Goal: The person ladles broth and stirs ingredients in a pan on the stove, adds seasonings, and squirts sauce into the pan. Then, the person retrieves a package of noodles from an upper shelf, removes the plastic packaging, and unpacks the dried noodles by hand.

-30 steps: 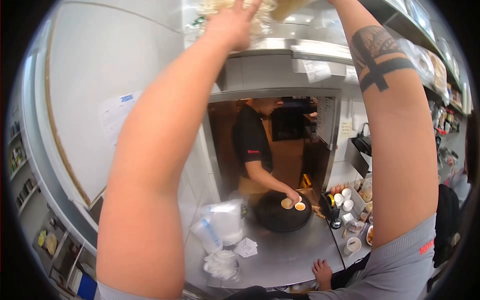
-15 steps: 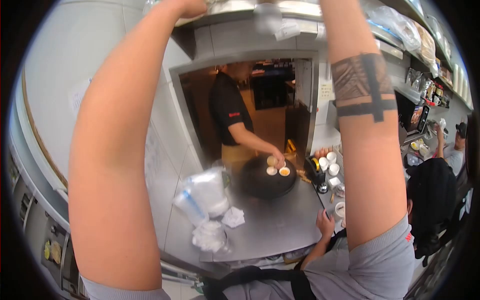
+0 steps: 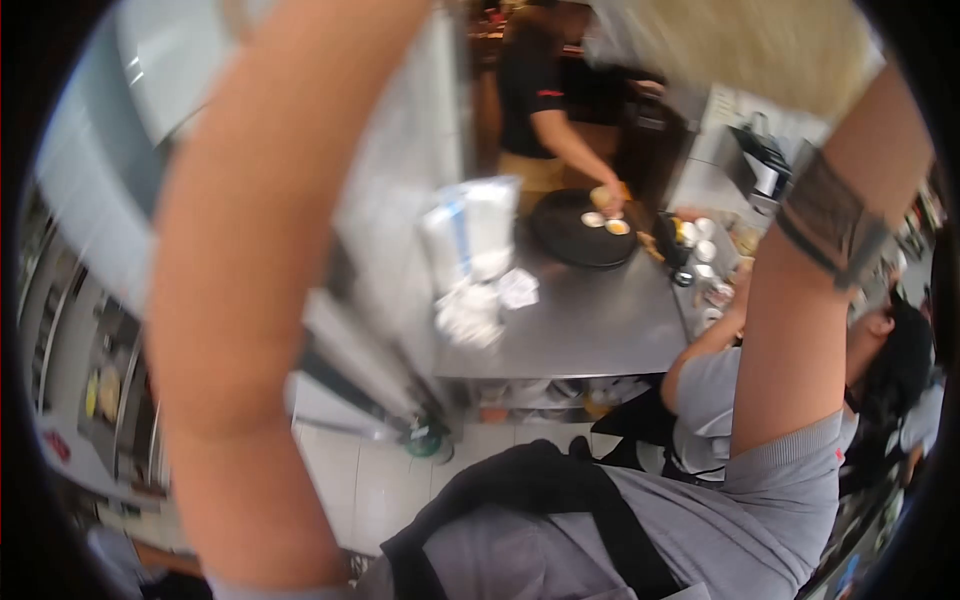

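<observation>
Both my arms are raised, and my left hand is beyond the top edge of the view. A blurred, clear plastic bag with beige contents (image 3: pixel 760 50) hangs at the upper right, close to my right forearm (image 3: pixel 800 320). Where my right hand meets the bag, if it does, lies out of view. Below, a round black tray (image 3: pixel 565 243) rests on the steel counter (image 3: pixel 590 335) with small white cups (image 3: pixel 617 227) on it. A co-worker's hand (image 3: pixel 612 200) reaches over these cups from the far side.
White plastic packages (image 3: pixel 470 225) and crumpled white paper (image 3: pixel 470 315) sit at the counter's left. White cups (image 3: pixel 704 250) and a black device stand at its right. Another co-worker in a black cap (image 3: pixel 895 350) is close on my right. Tiled floor (image 3: pixel 370 475) shows below.
My view has turned left and downward, so the counter appears higher and further right. The beige-filled bag has come into view near my raised right arm. My left hand has left the top edge.
</observation>
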A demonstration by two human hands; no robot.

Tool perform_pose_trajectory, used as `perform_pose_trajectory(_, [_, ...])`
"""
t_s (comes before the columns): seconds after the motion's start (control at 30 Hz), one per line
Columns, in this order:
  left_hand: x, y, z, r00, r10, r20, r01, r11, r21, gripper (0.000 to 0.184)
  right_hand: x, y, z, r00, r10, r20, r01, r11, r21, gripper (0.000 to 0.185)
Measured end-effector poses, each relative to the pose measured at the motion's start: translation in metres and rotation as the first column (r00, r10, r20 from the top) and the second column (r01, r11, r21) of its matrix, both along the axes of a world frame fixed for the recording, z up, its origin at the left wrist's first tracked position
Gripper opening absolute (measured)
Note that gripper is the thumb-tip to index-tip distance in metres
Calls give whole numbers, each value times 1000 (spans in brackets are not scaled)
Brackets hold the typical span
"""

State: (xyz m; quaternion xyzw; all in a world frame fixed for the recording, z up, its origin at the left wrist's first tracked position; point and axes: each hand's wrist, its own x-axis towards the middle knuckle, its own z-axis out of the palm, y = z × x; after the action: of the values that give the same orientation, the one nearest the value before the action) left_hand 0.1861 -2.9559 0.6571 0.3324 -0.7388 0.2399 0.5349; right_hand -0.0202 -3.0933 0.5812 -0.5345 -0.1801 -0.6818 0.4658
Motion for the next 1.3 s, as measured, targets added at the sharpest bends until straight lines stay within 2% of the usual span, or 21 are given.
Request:
perform_pose_trajectory(0.2, [14, 204, -190, 929, -147, -340, 220, 957, 190, 129, 24, 136, -156, 959, 11, -283, 31, 989, 145, 30])
perform_pose_trajectory(0.4, [39, 421, -301, 804, 110, -585, 138, 922, 362, 119, 151, 244, -179, 888, 225, -401, -237, 971, 19, 28])
perform_pose_trajectory(0.47, [34, 482, -332, 373, -25, -928, 309, 946, 99, 108, 192, 300, -194, 855, 269, -444, -321, 946, -43, 27])
perform_pose_trajectory(0.53, [37, 537, -369, 449, 421, -788, -171, 906, 387, 97, 235, 375, -223, 805, 234, -546, -357, 925, -130, 23])
perform_pose_trajectory(0.6, [48, 571, -391, 177, 450, -875, -293, 873, 389, 85, 289, 449, -241, 743, 222, -631, -436, 876, -206, 23])
perform_pose_trajectory(0.63, [60, 582, -408, 159, 457, -875, -301, 867, 398, 85, 318, 478, -251, 694, 144, -705, -420, 877, -235, 30])
perform_pose_trajectory(0.67, [75, 595, -427, 7, 548, -836, -479, 736, 478, 80, 346, 516, -260, 469, 518, -715, -676, 732, 87, 46])
perform_pose_trajectory(0.7, [90, 611, -442, -158, 600, -785, -620, 558, 552, 74, 379, 534, -284, 254, 641, -724, -797, 563, 219, 64])
perform_pose_trajectory(0.73, [108, 626, -455, -178, 608, -774, -620, 541, 568, 74, 401, 566, -309, 219, 623, -751, -770, 583, 259, 75])
perform_pose_trajectory(0.77, [125, 639, -467, -297, 634, -714, -684, 380, 622, 71, 419, 594, -333, 222, 507, -833, -768, 617, 171, 81])
perform_pose_trajectory(0.8, [147, 651, -479, -414, 636, -651, -723, 205, 660, 67, 439, 622, -359, 73, 560, -825, -795, 532, 291, 80])
perform_pose_trajectory(0.83, [169, 665, -494, -443, 632, -635, -716, 177, 675, 65, 462, 651, -385, -74, 602, -795, -802, 437, 406, 80])
perform_pose_trajectory(0.9, [210, 689, -503, -509, 690, -515, -688, 33, 725, 66, 517, 702, -425, 90, 449, -889, -894, 429, 127, 61])
perform_pose_trajectory(0.93, [232, 700, -505, -557, 724, -406, -661, -90, 745, 67, 544, 728, -436, 80, 463, -883, -896, 422, 140, 61])
perform_pose_trajectory(1.03, [301, 750, -502, -592, 731, -341, -672, -213, 709, 63, 621, 800, -432, 21, 522, -853, -894, 391, 217, 39])
perform_pose_trajectory(1.13, [350, 813, -461, -611, 750, -253, -582, -209, 786, 60, 693, 869, -406, -48, 636, -770, -909, 292, 298, 26])
perform_pose_trajectory(1.17, [356, 848, -453, -510, 813, -281, -575, -79, 814, 60, 718, 891, -395, -17, 683, -731, -922, 272, 275, 23])
perform_pose_trajectory(1.2, [364, 885, -467, -422, 753, -505, -624, 163, 764, 55, 741, 912, -383, 9, 724, -690, -938, 246, 245, 20])
perform_pose_trajectory(1.23, [375, 909, -459, -376, 574, -727, -734, 295, 612, 51, 751, 936, -358, -194, 821, -537, -885, 88, 456, 14])
perform_pose_trajectory(1.27, [387, 929, -453, -287, 351, -891, -831, 372, 414, 48, 768, 957, -356, -221, 803, -554, -894, 60, 443, 14])
perform_pose_trajectory(1.3, [402, 945, -438, -450, 421, -787, -807, 186, 561, 44, 782, 978, -356, -174, 736, -654, -953, 42, 301, 13])
